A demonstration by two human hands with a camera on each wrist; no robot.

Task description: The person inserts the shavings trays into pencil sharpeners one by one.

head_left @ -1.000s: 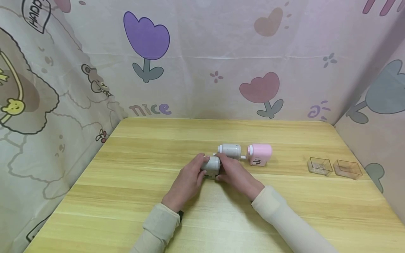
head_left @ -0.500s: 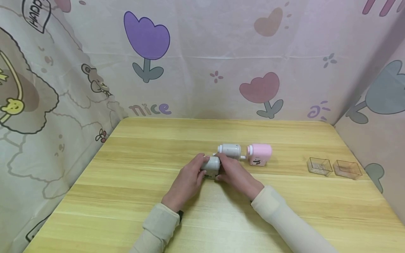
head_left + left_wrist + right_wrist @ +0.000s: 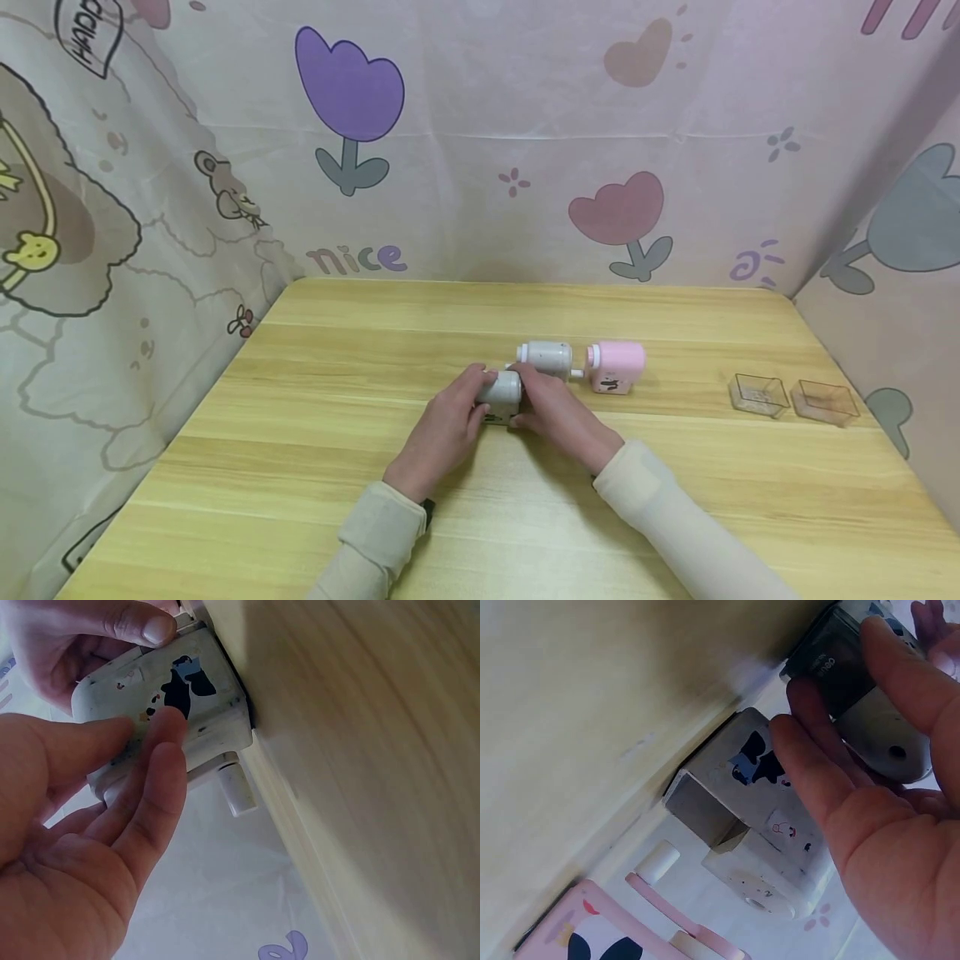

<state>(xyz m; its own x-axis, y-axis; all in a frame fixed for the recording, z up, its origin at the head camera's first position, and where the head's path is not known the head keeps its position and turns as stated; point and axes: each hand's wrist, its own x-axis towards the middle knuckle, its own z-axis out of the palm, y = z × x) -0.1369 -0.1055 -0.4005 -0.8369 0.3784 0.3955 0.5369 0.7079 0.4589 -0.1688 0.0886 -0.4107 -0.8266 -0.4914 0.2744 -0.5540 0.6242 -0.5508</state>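
A light grey crank pencil sharpener [image 3: 501,387] with cartoon stickers stands on the table between both hands. My left hand [image 3: 441,421] holds its left side, fingers bent around it in the left wrist view, where the crank handle [image 3: 236,789] sticks out. On the other side, my right hand [image 3: 561,417] grips it with the thumb in front and fingers behind. A dark see-through drawer [image 3: 838,664] shows in this sharpener in the right wrist view. Behind the right hand is a second grey sharpener [image 3: 549,357], its drawer slot [image 3: 703,810] open and hollow.
A pink pencil sharpener [image 3: 618,367] stands to the right of the second grey one. Two small clear trays [image 3: 759,396], the right one [image 3: 823,402] brownish, lie near the right edge of the wooden table [image 3: 360,350]. Printed cloth [image 3: 480,150] hangs behind.
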